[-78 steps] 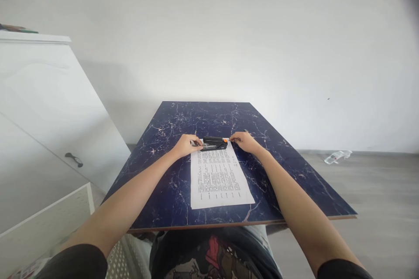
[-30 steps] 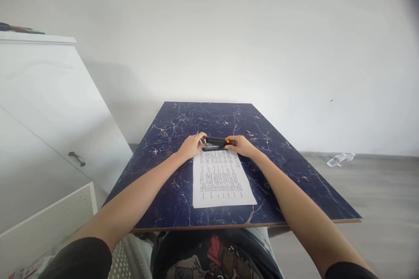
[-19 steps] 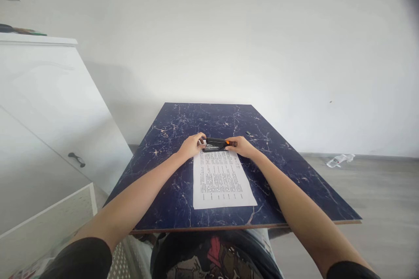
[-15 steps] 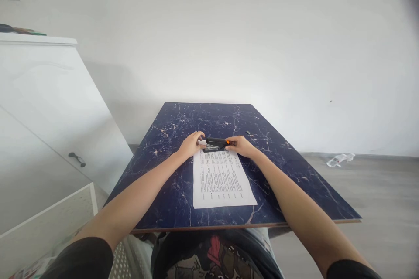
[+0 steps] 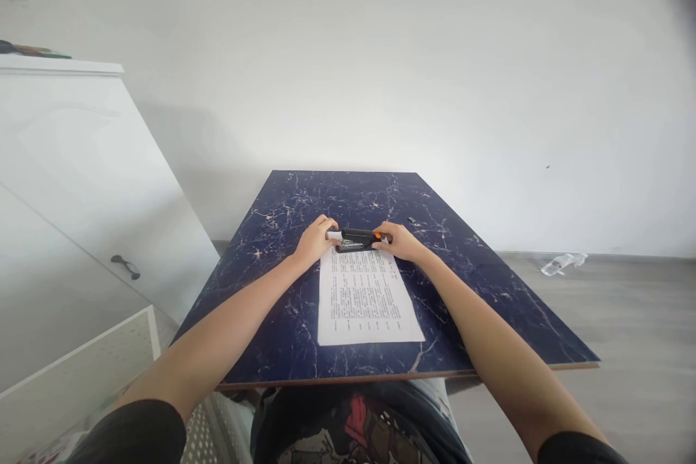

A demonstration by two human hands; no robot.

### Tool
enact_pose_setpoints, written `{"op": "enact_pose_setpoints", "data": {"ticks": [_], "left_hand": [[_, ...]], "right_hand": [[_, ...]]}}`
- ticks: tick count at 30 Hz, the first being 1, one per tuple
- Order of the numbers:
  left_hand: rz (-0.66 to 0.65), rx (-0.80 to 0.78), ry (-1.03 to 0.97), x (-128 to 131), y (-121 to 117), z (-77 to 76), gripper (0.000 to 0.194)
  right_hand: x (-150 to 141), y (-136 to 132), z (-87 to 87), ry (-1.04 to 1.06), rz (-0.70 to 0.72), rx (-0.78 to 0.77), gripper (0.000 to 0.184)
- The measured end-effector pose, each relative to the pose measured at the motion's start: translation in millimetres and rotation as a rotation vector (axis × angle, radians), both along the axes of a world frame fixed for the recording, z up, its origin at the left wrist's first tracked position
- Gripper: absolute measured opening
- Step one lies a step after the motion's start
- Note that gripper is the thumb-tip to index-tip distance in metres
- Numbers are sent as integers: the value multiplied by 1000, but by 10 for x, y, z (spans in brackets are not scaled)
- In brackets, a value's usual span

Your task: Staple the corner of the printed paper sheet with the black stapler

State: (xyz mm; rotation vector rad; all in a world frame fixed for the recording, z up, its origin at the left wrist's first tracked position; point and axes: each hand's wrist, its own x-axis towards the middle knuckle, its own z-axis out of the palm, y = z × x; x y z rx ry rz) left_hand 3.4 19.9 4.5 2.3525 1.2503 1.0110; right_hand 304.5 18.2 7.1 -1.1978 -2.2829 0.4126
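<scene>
Stapler: black, with an orange patch near its right end; located across the upper part of the paper, between the two hands. The stapler (image 5: 357,240) lies lengthwise from left to right.
Paper: white printed paper (image 5: 370,297), flat on the table, its lower edge short of the table's near edge.
Left hand: the left hand (image 5: 315,241) is at the stapler's left end and the paper's upper left corner. Thumb and forefinger stand apart, with white showing between them; whether the hand grips the paper cannot be told.
Right hand: the right hand (image 5: 402,240) is clamped on the stapler's right end, thumb on the near side.
Table: dark blue top (image 5: 304,203) with pale veining and a brown near edge.
Small item: one dark object (image 5: 415,222) on the table, beyond the right hand; too small to identify.
Cabinet: white cabinet (image 5: 81,152) at left, fitted with a dark handle (image 5: 126,267).
Floor: clear plastic item (image 5: 564,264) near the wall (image 5: 380,51), right of the table.
</scene>
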Motion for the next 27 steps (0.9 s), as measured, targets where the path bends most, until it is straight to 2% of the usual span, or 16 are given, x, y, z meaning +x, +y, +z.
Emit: {"op": "enact_pose_setpoints", "data": {"ticks": [4, 7, 12, 21, 27], "left_hand": [[-96, -12, -1, -22, 49, -40, 17], [-67, 8, -11, -47, 80, -78, 22], [30, -1, -64, -87, 131, -134, 28], [-15, -23, 28, -93, 134, -193, 33], [-10, -36, 101, -64, 111, -176, 33]], "right_hand": [[-130, -51, 24, 54, 14, 145, 46], [-243, -92, 45, 56, 90, 94, 47], [-177, -95, 110, -21, 59, -11, 36], [533, -19, 260, -150, -26, -75, 34], [1331, -216, 180, -128, -197, -115, 37]]}}
